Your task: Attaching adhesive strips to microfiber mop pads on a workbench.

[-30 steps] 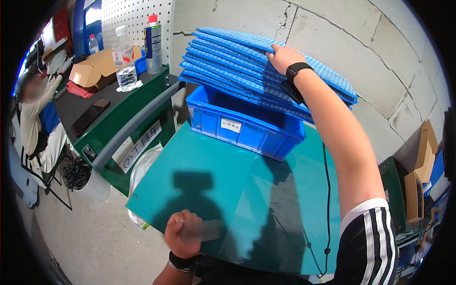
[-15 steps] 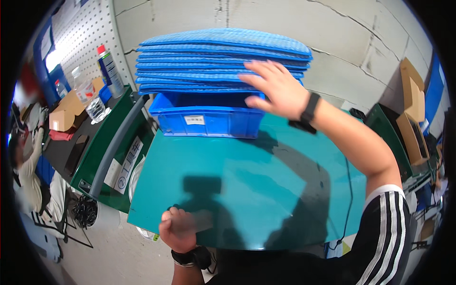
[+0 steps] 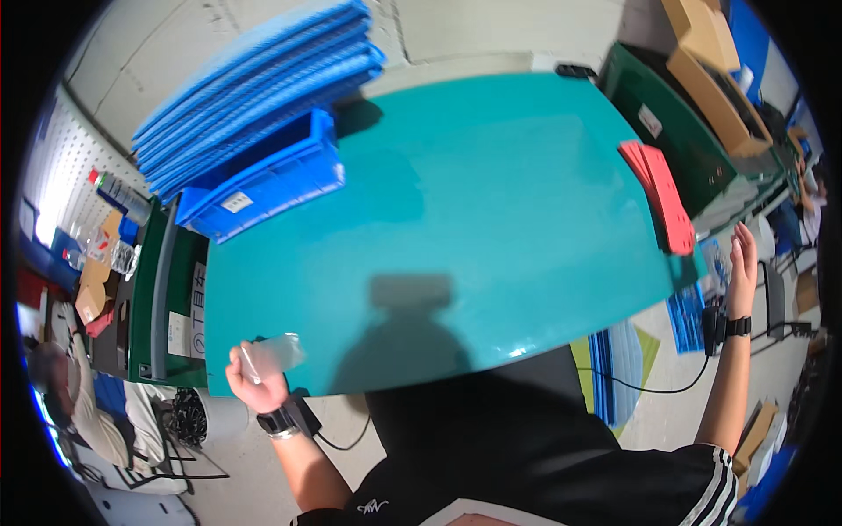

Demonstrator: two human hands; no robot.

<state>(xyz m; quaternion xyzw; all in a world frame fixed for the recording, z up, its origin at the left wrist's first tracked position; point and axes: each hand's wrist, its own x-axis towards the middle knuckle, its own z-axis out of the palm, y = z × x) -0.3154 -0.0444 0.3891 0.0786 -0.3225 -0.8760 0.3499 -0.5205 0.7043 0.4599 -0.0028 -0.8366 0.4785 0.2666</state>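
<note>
Near the left front corner of the green table [image 3: 491,263], my left hand [image 3: 256,383] is closed on a small see-through plastic piece [image 3: 281,352]. Its exact kind is too blurred to tell. My right hand [image 3: 743,273] is held out past the right edge of the table, fingers stretched and nothing visible in it. Nearest to it on the table lie several flat red strips with holes [image 3: 660,197], fanned out. At the back left sits a blue plastic bin [image 3: 281,188], with a stack of blue quilted pads [image 3: 263,88] behind it.
A green tool cart [image 3: 156,298] with a spray can [image 3: 121,197], bottles and a carton stands left. On the right is a green cabinet [image 3: 662,123] with cardboard boxes [image 3: 715,88]. Blue pads [image 3: 614,373] lie below the table's front edge. Another person [image 3: 74,377] sits at far left.
My right hand has swung from beside the pad stack to beyond the table's right edge. The view has turned right, bringing the red strips in. My left hand still holds the plastic piece.
</note>
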